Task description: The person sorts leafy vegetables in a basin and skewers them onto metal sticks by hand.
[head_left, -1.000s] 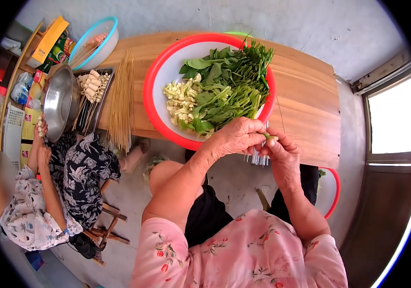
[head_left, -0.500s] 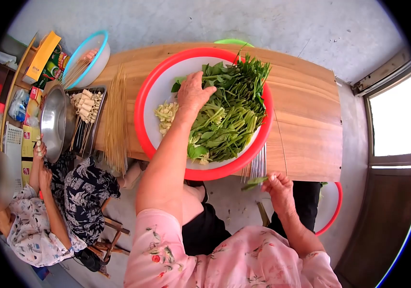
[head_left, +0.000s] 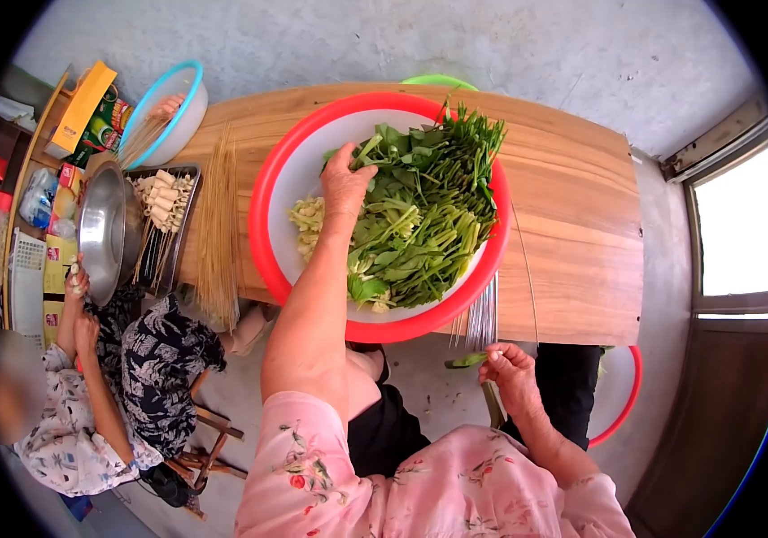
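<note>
A red-rimmed basin (head_left: pixel 263 206) on the wooden table holds leafy greens (head_left: pixel 420 193) and pale cauliflower pieces (head_left: pixel 308 215). My left hand (head_left: pixel 346 184) reaches over the basin's left part, its fingers closed on leaves at the upper left of the greens. Below the table's front edge, my right hand (head_left: pixel 510 372) pinches a small green leafy piece (head_left: pixel 466 360) that points left. Thin metal skewers (head_left: pixel 483 314) stick out past the table edge, just above my right hand.
At the left, a person (head_left: pixel 88 421) sits holding a skewer of food near a steel bowl (head_left: pixel 106 229). Beyond are a tray of filled skewers (head_left: pixel 164 202), bamboo sticks (head_left: pixel 216 233) and a blue-rimmed basin (head_left: pixel 188 112). Another red-rimmed basin (head_left: pixel 631 403) is low at the right.
My left hand has left my right hand, moved up and left into the basin and closed on leaves. My right hand has moved down with the green piece. The red-rimmed basin appears slightly lower left.
</note>
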`<state>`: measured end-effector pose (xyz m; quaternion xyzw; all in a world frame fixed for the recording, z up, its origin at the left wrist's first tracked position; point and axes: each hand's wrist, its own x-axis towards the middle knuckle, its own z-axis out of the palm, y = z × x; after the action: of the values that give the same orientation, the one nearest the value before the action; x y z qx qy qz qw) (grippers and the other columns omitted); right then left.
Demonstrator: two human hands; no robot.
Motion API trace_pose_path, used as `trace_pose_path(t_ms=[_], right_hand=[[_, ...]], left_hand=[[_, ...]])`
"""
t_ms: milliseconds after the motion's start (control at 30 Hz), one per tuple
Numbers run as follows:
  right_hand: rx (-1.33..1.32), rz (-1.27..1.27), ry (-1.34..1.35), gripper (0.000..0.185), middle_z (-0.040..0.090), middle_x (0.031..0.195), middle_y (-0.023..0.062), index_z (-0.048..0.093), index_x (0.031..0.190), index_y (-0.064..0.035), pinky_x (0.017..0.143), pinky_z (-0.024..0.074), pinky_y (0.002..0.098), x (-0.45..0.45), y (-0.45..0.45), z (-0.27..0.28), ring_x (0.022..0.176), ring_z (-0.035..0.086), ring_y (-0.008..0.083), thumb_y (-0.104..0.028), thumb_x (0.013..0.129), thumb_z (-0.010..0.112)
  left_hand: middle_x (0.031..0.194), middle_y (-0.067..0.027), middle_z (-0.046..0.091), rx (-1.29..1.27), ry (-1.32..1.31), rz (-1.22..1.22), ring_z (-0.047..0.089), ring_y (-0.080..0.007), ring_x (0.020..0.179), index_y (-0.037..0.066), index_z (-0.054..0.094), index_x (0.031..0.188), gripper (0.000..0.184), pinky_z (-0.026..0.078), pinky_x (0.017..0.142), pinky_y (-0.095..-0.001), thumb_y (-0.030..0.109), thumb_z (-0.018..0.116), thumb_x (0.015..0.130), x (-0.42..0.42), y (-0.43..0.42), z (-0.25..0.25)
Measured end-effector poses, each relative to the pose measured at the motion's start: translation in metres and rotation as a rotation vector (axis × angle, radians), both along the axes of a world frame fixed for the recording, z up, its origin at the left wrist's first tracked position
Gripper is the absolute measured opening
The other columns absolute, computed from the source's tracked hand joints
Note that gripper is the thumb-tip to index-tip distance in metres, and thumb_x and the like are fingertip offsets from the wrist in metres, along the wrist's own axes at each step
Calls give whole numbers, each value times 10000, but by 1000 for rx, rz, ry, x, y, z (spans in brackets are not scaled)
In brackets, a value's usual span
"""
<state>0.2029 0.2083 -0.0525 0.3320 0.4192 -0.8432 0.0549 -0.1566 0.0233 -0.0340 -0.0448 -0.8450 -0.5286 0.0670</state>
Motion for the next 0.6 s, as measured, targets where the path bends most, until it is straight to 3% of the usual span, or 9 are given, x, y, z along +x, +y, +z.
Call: trace_pose_path(t_ms=[33, 133, 267, 333, 400, 500, 600], right_hand=[[10, -2, 10, 102, 642, 779, 64, 628, 948, -36, 613, 515, 289, -3, 1, 4, 630, 610, 152, -114, 883, 613], [26, 0, 54, 97, 654, 811, 70, 622, 949, -40, 616, 526, 287, -6, 6, 11, 648, 628, 151, -116, 895, 596], [32, -48, 105, 87, 658, 841, 75, 610, 946, -41, 628, 531, 283, -11, 8, 23, 666, 640, 159, -111, 898, 591], [33, -44, 134, 88, 659, 841, 78, 610, 949, -40, 633, 531, 281, -13, 7, 31, 678, 641, 159, -110, 902, 585], [34, -41, 158, 88, 657, 852, 81, 605, 955, -41, 634, 531, 285, -14, 6, 36, 686, 640, 158, -108, 906, 576], [44, -36, 193, 91, 649, 836, 74, 602, 965, -38, 632, 528, 279, -21, 3, 50, 685, 632, 147, -99, 904, 576], [69, -55, 222, 100, 631, 790, 50, 601, 966, -21, 627, 524, 264, -31, 2, 66, 670, 617, 128, -88, 892, 592]], left_hand=[[962, -146, 647, 89, 5, -15, 624, -226, 851, -16, 611, 1087, 427, 495, 769, -316, 76, 727, 686, 4, -3, 6], [883, -105, 648, 112, -187, -99, 605, -162, 748, -31, 624, 1053, 391, 493, 685, -284, 59, 727, 686, 13, -11, 23], [825, -71, 637, 240, -271, -176, 581, -132, 694, -36, 627, 1015, 353, 480, 621, -274, 82, 733, 700, 34, -6, 36], [820, -37, 625, 150, -180, -184, 584, -112, 672, -35, 585, 1056, 326, 469, 572, -241, 113, 698, 788, 47, 1, 45], [794, -34, 624, 227, -208, -234, 580, -108, 608, -23, 602, 1038, 279, 452, 516, -213, 140, 670, 822, 53, 0, 44], [738, -21, 608, 348, -234, -45, 565, -85, 540, 6, 642, 960, 189, 421, 461, -215, 138, 646, 825, 81, 2, 63], [778, -7, 626, 231, -178, -144, 567, -62, 571, 23, 646, 986, 177, 409, 465, -189, 139, 631, 852, 122, 8, 95]])
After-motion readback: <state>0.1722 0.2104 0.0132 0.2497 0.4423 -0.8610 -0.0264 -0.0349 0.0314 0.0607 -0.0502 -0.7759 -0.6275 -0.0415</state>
